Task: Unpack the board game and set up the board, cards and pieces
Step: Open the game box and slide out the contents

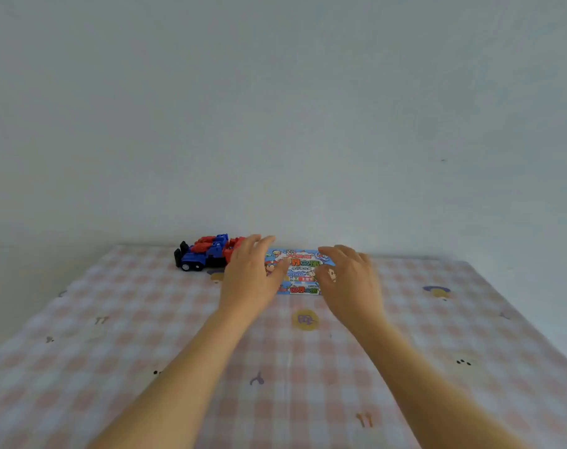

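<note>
Far left on the pink checked tabletop (139, 322) there's a red and blue toy truck (202, 257) parked by the wall; just right of it the left hand (249, 275) hovers over the left edge of the board game box (303, 270), fingers stretched out, grip released; the box lies flat near the tabletop's far edge, lid on, between both hands; the right hand (351, 280) is at its right end, a bit blurry, fingers loosely bent, grip released too; can't tell if either hand touches the box.
</note>
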The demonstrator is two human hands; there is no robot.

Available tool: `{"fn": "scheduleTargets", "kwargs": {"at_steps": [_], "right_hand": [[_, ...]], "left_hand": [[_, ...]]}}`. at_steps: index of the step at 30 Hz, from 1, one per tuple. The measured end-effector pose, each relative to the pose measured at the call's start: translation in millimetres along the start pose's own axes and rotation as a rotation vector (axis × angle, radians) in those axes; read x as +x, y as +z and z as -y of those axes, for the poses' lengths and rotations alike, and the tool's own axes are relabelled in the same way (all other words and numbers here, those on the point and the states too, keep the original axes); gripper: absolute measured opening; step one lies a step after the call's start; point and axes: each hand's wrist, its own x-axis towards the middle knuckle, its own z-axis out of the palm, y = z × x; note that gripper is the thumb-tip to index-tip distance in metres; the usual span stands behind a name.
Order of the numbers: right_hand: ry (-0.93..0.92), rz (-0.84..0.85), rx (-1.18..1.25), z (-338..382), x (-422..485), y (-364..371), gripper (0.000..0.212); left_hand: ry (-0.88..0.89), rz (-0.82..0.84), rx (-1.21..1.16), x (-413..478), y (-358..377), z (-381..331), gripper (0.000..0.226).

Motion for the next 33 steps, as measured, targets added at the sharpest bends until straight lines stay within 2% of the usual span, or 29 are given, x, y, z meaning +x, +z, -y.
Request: {"fn": "scheduleTargets", "kwargs": {"at_steps": [8,12,17,22,28,33], "right_hand": [[0.206,0.039,0.036,-28.0,-6.7,31.3,0.044],[0.189,0.03,0.079,-41.9,-9.7,40.3,0.046],[0.161,0.03,0.148,-42.7,-4.6,42.4,0.042],[0.204,0.011,0.278,-38.3,-7.1,39.5,0.034],[0.352,-0.204,0.546,-32.7,-9.0,25.3,0.009],[0.495,-0.253,0.901,-36.7,-8.4,13.5,0.016]], "left_hand": [[-0.107,-0.031,-0.095,-6.2,28.5,19.6,0.05],[-0.151,-0.04,-0.181,-3.8,39.8,28.1,0.052],[-0.153,0.008,-0.165,-1.7,43.8,27.5,0.057],[-0.234,-0.014,-0.291,-2.7,37.8,25.1,0.05],[-0.354,-0.151,-0.562,-2.5,34.9,24.5,0.021],[-0.402,-0.223,-0.58,-3.7,28.3,22.8,0.029]]}}
